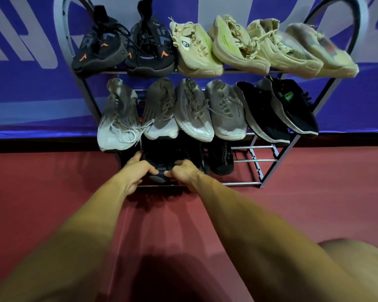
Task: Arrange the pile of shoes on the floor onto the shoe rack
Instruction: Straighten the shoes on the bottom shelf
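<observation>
Head view: a black shoe (160, 174) is gripped from both sides by the left hand (138, 173) and the right hand (184, 174), fingers curled on it. It is held on the bottom tier of the shoe rack (244, 183), probably so that it can be squared beside another black shoe (222, 159). Both upper tiers are already filled.

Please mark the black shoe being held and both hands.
Black fabric shoe (158, 176): head view, its toe.
Left hand (138, 173): head view, its back.
Right hand (184, 172): head view, its back.
</observation>
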`<state>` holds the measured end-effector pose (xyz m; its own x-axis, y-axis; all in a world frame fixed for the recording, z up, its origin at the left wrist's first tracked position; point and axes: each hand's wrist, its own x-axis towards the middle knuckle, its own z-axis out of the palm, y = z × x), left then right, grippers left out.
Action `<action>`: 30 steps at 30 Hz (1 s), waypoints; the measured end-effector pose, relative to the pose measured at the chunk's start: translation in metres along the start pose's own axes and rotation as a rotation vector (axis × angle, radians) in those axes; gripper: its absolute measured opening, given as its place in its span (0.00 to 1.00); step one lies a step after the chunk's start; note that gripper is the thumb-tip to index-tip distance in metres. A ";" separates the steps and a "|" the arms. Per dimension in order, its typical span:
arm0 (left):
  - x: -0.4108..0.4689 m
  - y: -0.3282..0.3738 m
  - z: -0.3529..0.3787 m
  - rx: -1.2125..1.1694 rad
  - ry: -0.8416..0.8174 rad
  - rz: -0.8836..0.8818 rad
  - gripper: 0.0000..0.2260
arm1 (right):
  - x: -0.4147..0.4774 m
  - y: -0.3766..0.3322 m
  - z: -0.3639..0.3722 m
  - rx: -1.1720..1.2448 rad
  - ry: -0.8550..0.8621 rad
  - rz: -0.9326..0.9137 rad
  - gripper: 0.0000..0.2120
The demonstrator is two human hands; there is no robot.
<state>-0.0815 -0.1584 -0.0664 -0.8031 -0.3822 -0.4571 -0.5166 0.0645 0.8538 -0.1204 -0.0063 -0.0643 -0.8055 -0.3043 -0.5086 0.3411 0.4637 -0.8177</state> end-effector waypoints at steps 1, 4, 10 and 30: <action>0.002 -0.002 0.001 -0.004 0.013 -0.003 0.39 | 0.002 0.001 0.004 -0.006 0.023 0.005 0.32; 0.003 -0.005 0.002 -0.088 0.048 -0.012 0.39 | 0.015 0.003 0.010 0.008 0.118 -0.003 0.27; 0.001 -0.003 0.008 0.034 0.065 -0.009 0.37 | 0.008 -0.012 0.000 -0.092 0.208 -0.098 0.22; 0.003 0.005 0.016 0.228 0.155 -0.038 0.27 | -0.002 -0.006 -0.021 -0.285 0.105 -0.060 0.17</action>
<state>-0.0912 -0.1449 -0.0672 -0.7360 -0.5237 -0.4291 -0.6130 0.2464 0.7507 -0.1310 0.0089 -0.0526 -0.8706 -0.2574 -0.4192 0.1537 0.6671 -0.7289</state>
